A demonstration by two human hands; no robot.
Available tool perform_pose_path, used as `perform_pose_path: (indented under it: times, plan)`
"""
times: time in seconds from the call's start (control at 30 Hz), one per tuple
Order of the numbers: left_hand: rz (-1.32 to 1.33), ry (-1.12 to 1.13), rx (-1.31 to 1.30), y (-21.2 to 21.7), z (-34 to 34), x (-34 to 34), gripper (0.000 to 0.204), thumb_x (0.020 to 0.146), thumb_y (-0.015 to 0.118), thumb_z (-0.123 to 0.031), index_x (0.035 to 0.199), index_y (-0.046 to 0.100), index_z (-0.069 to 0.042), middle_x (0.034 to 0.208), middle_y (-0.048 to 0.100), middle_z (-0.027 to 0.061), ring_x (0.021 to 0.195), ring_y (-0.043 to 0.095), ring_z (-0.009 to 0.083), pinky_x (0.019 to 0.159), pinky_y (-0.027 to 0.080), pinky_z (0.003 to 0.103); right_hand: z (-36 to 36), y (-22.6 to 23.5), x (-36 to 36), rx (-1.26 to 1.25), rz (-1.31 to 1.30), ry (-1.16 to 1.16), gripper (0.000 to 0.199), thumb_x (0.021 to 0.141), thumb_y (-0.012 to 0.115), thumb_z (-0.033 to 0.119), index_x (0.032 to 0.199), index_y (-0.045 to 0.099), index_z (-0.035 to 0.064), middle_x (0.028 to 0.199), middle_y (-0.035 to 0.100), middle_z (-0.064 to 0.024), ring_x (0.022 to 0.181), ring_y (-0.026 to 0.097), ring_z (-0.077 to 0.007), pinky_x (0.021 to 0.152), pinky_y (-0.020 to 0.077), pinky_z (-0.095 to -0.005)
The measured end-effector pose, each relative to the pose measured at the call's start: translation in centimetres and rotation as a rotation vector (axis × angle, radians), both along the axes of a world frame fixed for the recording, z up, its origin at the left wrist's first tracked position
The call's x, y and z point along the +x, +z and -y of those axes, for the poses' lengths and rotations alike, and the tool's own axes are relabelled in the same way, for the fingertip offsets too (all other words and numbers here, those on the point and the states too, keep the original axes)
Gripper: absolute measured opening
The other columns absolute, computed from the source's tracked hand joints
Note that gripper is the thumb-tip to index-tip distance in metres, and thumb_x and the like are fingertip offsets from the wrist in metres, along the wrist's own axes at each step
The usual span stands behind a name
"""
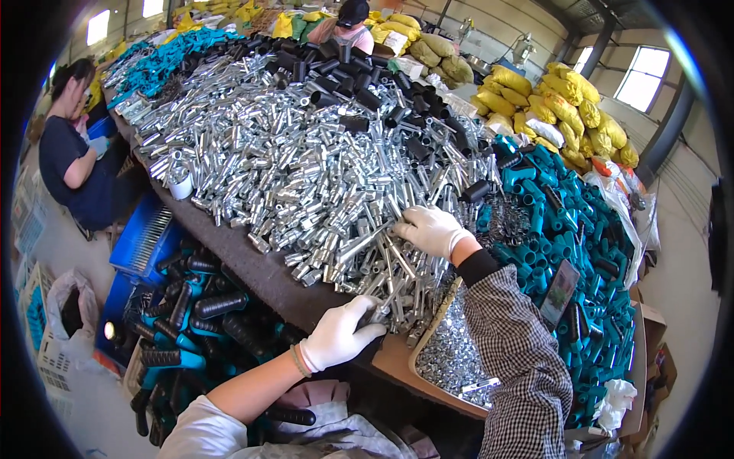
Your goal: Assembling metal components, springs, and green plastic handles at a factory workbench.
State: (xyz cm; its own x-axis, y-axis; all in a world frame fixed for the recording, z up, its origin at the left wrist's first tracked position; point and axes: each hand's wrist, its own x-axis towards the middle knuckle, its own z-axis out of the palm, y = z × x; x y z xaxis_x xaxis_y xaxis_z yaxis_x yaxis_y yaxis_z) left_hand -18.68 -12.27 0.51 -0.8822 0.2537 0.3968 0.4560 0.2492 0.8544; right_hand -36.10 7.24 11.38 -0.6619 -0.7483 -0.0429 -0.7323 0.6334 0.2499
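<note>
A large heap of silver metal tubes and socket-like fittings (306, 168) spreads over the dark table in front of me. My left hand (344, 333), in a white glove, pinches a silver metal fitting (380, 312) between thumb and fingers at the heap's near edge. Farther right and higher, my right hand (434, 231), also gloved in white, rests palm down on the heap with its fingers curled over the silver parts. What those fingertips grip, if anything, is hidden among the pieces. Beneath my right forearm lies a tray of small shiny metal parts (451, 356).
Teal plastic pieces (566, 229) pile up at the right, with a phone (560, 294) propped among them. Black-gripped teal handles (199, 306) fill the lower left beside a blue bin (141, 237). Black sleeves (367, 98) lie farther back. Two people work beyond the table edges.
</note>
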Motion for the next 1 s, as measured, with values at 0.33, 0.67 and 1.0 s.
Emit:
perform_pose_path:
  times: [0.33,0.67,1.0]
  plan:
    - [0.193,0.004,0.228,0.0,0.1,0.0,0.035,0.085,0.073,-0.009,0.116,0.059,-0.001,0.089,0.067,0.0096,0.081,0.066,0.0151,0.075,0.053,0.029,-7.0,5.3,-8.7,-0.590,-0.230,-0.398,0.030,0.089,0.053,0.030,0.095,0.075,0.0102,0.097,0.071,-0.0173,0.092,0.066,-0.0385,0.083,0.0527,-0.0447]
    - [0.230,0.022,-0.019,0.1,1.6,0.3,0.045,0.082,0.078,-0.021,0.119,0.060,-0.003,0.094,0.068,0.0162,0.084,0.069,0.0318,0.075,0.054,0.036,-2.3,2.2,-20.0,-0.375,-0.246,-0.389,0.034,0.090,0.051,0.030,0.109,0.071,0.0107,0.111,0.069,-0.0157,0.103,0.065,-0.0362,0.090,0.0518,-0.0446]
    - [0.171,-0.081,0.185,1.0,1.6,-0.6,0.032,0.078,0.072,-0.002,0.108,0.060,-0.001,0.083,0.061,0.0096,0.074,0.062,0.0271,0.069,0.050,0.033,-0.7,3.7,-24.8,-0.323,-0.404,-0.542,0.027,0.089,0.051,0.017,0.107,0.065,0.0027,0.098,0.072,-0.0216,0.093,0.070,-0.0387,0.083,0.0549,-0.0457]
